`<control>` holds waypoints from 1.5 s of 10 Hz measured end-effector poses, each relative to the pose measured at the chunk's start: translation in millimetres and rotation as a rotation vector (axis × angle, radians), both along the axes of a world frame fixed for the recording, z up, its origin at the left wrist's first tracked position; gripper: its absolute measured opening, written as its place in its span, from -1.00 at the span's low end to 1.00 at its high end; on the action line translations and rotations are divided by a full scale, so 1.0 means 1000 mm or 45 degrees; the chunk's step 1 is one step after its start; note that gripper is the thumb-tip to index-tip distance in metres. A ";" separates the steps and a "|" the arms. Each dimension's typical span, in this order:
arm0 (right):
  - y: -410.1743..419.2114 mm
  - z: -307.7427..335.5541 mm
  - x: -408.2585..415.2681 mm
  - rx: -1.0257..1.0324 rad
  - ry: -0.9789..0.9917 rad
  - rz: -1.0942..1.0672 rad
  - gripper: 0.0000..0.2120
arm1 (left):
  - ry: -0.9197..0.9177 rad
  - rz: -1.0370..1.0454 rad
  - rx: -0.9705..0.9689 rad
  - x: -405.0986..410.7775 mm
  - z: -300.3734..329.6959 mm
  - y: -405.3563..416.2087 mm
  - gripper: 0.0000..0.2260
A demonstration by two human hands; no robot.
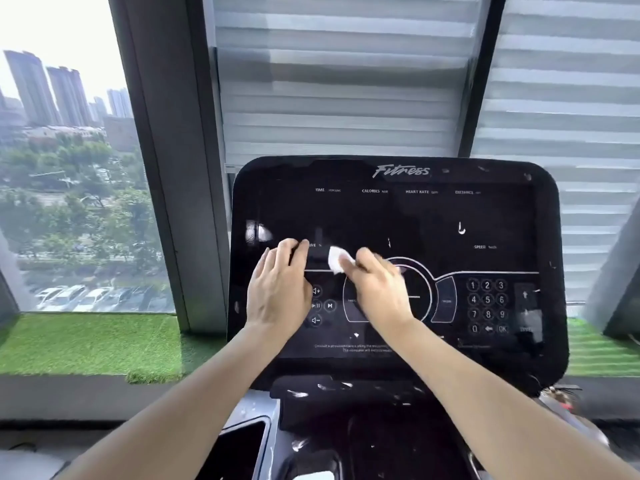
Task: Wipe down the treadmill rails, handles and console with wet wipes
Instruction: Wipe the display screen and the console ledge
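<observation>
the window (62,174) with its slatted blinds (346,81) fills the back, a strip of green turf (86,344) along the sill. the black treadmill console (398,209) stands in front, its upper and right panel bare. the left hand (278,292) rests on the console's left side, fingers mostly straight. just beside it, the right hand (379,289) pinches a small white wet wipe (336,259) against the panel's middle.

left hand (278,292) bare | right hand (379,292) bare | forearms unsleeved
</observation>
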State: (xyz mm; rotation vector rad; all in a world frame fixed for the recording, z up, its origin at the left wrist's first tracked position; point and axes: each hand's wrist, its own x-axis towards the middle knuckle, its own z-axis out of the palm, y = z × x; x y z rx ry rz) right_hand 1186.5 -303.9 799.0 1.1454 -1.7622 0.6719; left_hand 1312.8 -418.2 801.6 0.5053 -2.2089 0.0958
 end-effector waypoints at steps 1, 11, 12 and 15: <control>0.008 0.008 -0.016 0.175 0.151 0.086 -0.82 | 0.018 0.000 -0.017 -0.012 0.000 0.011 -0.48; 0.032 0.038 -0.074 0.123 0.018 0.089 -0.79 | -0.026 0.074 0.044 -0.050 -0.007 0.056 -0.48; 0.026 0.058 -0.072 0.024 -0.108 0.044 -0.70 | -0.040 0.083 0.044 -0.050 -0.006 0.055 -0.47; 0.026 0.036 -0.044 0.171 -0.443 0.398 -0.75 | -0.031 0.026 0.004 -0.047 -0.004 0.049 -0.47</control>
